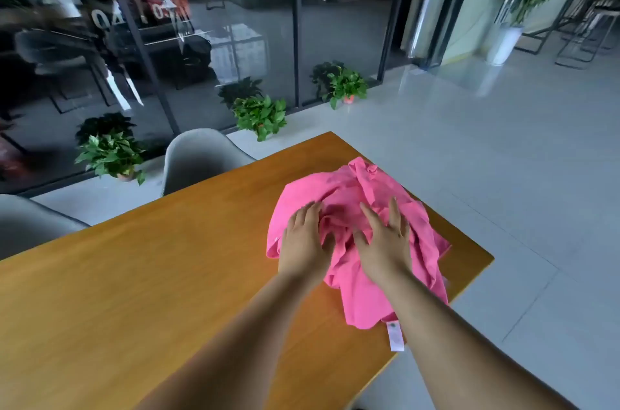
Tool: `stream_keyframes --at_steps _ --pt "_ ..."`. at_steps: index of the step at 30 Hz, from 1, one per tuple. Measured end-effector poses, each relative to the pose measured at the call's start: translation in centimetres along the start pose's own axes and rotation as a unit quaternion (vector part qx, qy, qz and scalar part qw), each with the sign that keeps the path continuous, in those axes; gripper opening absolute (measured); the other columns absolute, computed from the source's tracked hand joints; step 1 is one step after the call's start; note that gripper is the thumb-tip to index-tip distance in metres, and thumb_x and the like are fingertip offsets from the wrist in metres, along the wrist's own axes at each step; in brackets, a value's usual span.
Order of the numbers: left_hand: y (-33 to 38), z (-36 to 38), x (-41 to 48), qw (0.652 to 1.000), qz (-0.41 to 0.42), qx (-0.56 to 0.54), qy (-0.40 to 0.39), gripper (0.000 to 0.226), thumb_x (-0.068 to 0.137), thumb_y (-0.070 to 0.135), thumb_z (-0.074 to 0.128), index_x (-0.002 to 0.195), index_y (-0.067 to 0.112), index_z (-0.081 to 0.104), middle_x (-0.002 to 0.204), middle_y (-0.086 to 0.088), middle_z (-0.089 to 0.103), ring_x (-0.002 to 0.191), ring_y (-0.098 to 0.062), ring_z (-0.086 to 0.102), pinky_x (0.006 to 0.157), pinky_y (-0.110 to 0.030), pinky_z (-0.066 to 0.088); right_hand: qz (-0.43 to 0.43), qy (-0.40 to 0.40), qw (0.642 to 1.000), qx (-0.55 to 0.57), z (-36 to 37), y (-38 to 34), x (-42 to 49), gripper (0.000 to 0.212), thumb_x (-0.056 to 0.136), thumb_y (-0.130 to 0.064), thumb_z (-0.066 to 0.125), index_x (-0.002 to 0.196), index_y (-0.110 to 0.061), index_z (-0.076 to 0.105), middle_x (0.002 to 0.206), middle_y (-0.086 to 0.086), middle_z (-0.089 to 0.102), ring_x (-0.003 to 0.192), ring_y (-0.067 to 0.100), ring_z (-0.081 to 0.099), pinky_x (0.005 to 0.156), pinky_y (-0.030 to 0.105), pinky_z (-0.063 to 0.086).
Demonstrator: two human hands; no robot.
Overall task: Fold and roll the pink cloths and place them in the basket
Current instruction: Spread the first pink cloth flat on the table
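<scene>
Pink cloths (pixel 339 186), wooden table (pixel 151 275), tiled floor (pixel 503 158)

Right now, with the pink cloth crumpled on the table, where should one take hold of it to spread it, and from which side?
Probably pinch the pink cloth at its near corner, beside the white label, coming from the person's own side. There the edge lies thin and free on the table; the middle is bunched under the left hand and right hand.

Both my hands lie flat on the crumpled pink cloths (pixel 355 195) — left hand (pixel 303 242) beside right hand (pixel 385 238), fingers spread — wooden table (pixel 167 275) beneath.
</scene>
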State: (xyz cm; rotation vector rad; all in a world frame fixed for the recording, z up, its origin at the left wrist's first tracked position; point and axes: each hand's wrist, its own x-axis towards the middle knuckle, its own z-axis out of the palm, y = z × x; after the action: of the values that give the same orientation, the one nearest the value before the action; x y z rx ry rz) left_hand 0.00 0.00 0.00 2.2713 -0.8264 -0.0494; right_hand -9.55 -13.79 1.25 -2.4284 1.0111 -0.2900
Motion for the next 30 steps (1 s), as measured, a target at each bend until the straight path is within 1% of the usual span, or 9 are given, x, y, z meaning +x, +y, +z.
stream_keyframes --at_steps 4,8,11,16,18,21,24,27,30 --pt "1.8 1.3 2.9 0.998 -0.052 -0.01 0.021 0.055 0.103 0.043 0.056 0.153 0.028 0.041 0.153 0.005 0.051 0.142 -0.021 0.043 0.118 -0.045 0.04 -0.036 0.04 0.996 0.068 -0.4 2.4 4.5 0.049 0.106 -0.034 0.053 0.154 -0.023 0.047 0.162 0.005 0.043 0.151 0.032 0.034 0.116 0.048 0.038" --pt "3.1 2.9 5.4 0.993 -0.095 0.056 0.049 0.053 0.103 0.055 0.05 0.148 0.027 0.051 0.137 0.001 0.062 0.127 -0.025 0.052 0.107 -0.046 0.044 0.018 0.147 0.956 0.252 -2.6 4.3 8.4 0.031 0.097 -0.018 0.066 0.128 -0.023 0.069 0.122 -0.003 0.07 0.109 0.015 0.065 0.078 0.023 0.045" --pt "3.4 3.6 6.7 0.987 -0.12 0.101 0.016 0.046 0.103 0.054 0.052 0.142 0.032 0.059 0.126 -0.002 0.063 0.12 -0.028 0.054 0.102 -0.043 0.044 0.046 0.172 0.931 0.319 -4.2 5.4 11.5 0.026 0.092 -0.012 0.068 0.112 -0.028 0.074 0.107 -0.008 0.074 0.093 0.016 0.07 0.074 0.027 0.055" --pt "3.0 4.4 7.5 0.987 -0.126 -0.002 0.1 0.02 0.102 0.027 0.062 0.12 0.026 0.071 0.117 -0.001 0.059 0.11 -0.025 0.058 0.091 -0.039 0.052 0.064 0.142 0.926 0.342 -4.7 6.2 14.0 0.035 0.094 -0.005 0.054 0.116 -0.025 0.073 0.122 -0.003 0.071 0.115 0.019 0.067 0.091 0.027 0.048" --pt "3.1 4.3 7.2 0.983 -0.128 -0.04 0.128 0.015 0.104 0.022 0.056 0.111 0.03 0.066 0.107 0.006 0.066 0.097 -0.019 0.064 0.083 -0.038 0.055 0.035 0.1 0.943 0.316 -3.7 6.5 14.0 0.025 0.1 -0.022 0.061 0.122 -0.025 0.071 0.13 -0.002 0.067 0.122 0.021 0.063 0.093 0.027 0.043" --pt "3.3 3.9 6.6 0.977 -0.126 -0.056 0.161 0.013 0.105 0.024 0.052 0.104 0.035 0.06 0.082 0.016 0.068 0.078 -0.01 0.065 0.071 -0.038 0.056 -0.082 0.016 0.98 0.179 -1.4 6.1 13.0 0.061 0.09 -0.054 0.075 0.138 -0.019 0.062 0.141 0.001 0.056 0.129 0.022 0.052 0.102 0.033 0.044" --pt "2.8 3.1 6.2 0.977 -0.122 -0.049 0.169 0.014 0.1 0.023 0.06 0.104 0.035 0.064 0.089 0.016 0.07 0.084 -0.009 0.065 0.075 -0.038 0.057 -0.142 0.006 0.982 0.122 0.6 5.1 12.0 0.054 0.086 -0.035 0.082 0.134 -0.015 0.066 0.133 0.003 0.063 0.123 0.028 0.058 0.094 0.042 0.054" --pt "2.2 2.0 5.9 0.98 -0.138 -0.031 0.14 0.023 0.097 0.024 0.063 0.117 0.033 0.067 0.114 0.011 0.068 0.107 -0.013 0.063 0.091 -0.039 0.055 -0.191 0.116 0.966 0.127 0.8 3.0 10.9 0.03 0.087 -0.007 0.078 0.117 -0.012 0.076 0.119 0.005 0.071 0.111 0.031 0.067 0.082 0.042 0.059" --pt "2.1 0.9 5.6 0.98 -0.127 -0.082 0.132 0.035 0.1 0.029 0.06 0.134 0.035 0.062 0.128 0.019 0.065 0.127 -0.01 0.056 0.104 -0.032 0.046 -0.273 0.159 0.932 0.18 0.5 -0.4 9.5 0.028 0.086 0.001 0.075 0.112 -0.01 0.077 0.114 0.006 0.073 0.106 0.028 0.068 0.084 0.039 0.058"
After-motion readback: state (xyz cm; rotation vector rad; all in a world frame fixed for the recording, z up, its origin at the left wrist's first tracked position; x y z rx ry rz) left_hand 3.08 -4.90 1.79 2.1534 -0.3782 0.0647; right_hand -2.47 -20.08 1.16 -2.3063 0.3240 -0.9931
